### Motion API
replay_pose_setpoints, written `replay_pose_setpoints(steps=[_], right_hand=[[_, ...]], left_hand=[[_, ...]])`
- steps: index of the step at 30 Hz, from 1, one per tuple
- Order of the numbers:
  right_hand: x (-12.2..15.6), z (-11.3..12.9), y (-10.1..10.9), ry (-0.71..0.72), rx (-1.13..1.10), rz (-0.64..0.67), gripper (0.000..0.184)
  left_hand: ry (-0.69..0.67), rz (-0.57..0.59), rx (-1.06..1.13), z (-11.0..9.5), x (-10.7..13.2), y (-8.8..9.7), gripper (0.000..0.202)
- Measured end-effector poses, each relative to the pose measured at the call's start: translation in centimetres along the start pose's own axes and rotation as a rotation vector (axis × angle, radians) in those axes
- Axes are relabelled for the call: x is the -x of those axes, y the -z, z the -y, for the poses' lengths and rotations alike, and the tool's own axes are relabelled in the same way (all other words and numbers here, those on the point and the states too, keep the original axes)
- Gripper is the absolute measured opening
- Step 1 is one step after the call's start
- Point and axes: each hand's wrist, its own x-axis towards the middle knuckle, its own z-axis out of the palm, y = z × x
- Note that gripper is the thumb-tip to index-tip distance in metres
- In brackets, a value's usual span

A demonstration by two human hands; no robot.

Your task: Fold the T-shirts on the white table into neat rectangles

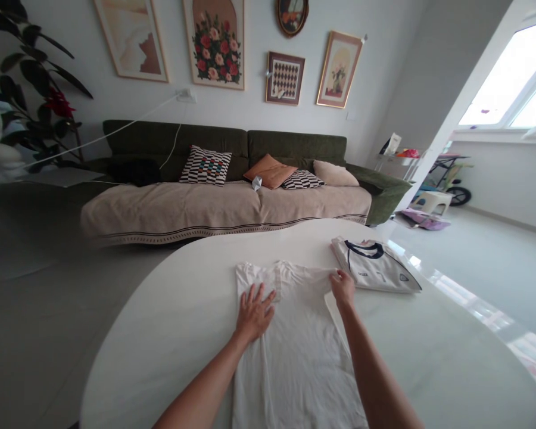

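A white T-shirt (290, 351) lies flat on a white oval table (161, 351), its collar end pointing away from me and one side folded in. My left hand (254, 313) presses on the shirt's upper middle with fingers spread. My right hand (342, 288) pinches the shirt's upper right edge between fingers and thumb. Just beyond that hand, a folded white jersey (375, 266) with navy collar trim rests on the table, not touched by either hand.
The table's curved edge runs around the shirt, with grey floor beyond it. Farther off stand an olive green sofa (295, 146) with a beige throw and cushions, a large potted plant (36, 89) at left, and a bright window (509, 77) at right.
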Motion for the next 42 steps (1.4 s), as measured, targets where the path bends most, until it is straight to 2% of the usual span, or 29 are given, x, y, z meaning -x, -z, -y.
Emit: replay_pose_setpoints(steps=[3, 6, 10, 13, 16, 22, 25, 27, 31, 33, 35, 38, 42], right_hand=[[2.2, 3.9, -2.3, 0.174, 0.085, 0.043, 0.035], [5.7, 6.8, -5.9, 0.327, 0.152, 0.163, 0.035], [10.1, 7.3, -9.6, 0.393, 0.231, 0.282, 0.025], [11.2, 6.4, -10.4, 0.39, 0.26, 0.296, 0.025], [11.0, 6.0, -10.1, 0.393, 0.257, 0.293, 0.027], [11.2, 7.2, -9.8, 0.446, 0.202, 0.338, 0.026], [11.4, 6.7, -8.0, 0.493, 0.146, 0.389, 0.025], [11.2, 4.7, -5.1, 0.491, 0.124, 0.382, 0.026], [11.3, -2.5, 2.3, 0.382, 0.195, 0.298, 0.027], [12.2, -6.1, 5.4, 0.337, 0.251, 0.326, 0.025], [13.6, -8.3, 7.3, 0.328, 0.287, 0.383, 0.022], [15.7, -8.8, 8.6, 0.349, 0.321, 0.431, 0.014], [17.9, -6.6, 8.8, 0.417, 0.299, 0.344, 0.009]], left_hand=[[-0.011, -0.008, -0.025, 0.0, 0.1, 0.0, 0.046], [-0.011, -0.013, -0.046, 0.0, 0.1, 0.1, 0.045], [-0.008, 0.008, -0.066, 0.0, 0.0, 0.0, 0.044], [0.004, 0.01, -0.079, -0.1, -0.1, 0.0, 0.046], [0.013, 0.012, -0.098, -0.2, -0.1, 0.0, 0.049], [0.005, -0.004, -0.064, -0.1, -0.1, 0.1, 0.051], [-0.011, -0.013, -0.038, 0.0, -0.1, 0.1, 0.048], [-0.006, -0.026, -0.019, -0.1, -0.1, 0.0, 0.048], [0.038, -0.001, 0.053, -0.2, -0.1, 0.4, 0.044], [0.102, 0.048, 0.149, -0.2, -0.4, 0.8, 0.038], [0.191, 0.104, 0.259, -0.1, -1.2, 1.4, 0.032], [0.34, 0.121, 0.358, 0.2, -3.3, 2.2, 0.032], [0.531, 0.038, 0.446, 0.3, -6.7, 2.5, 0.037]])
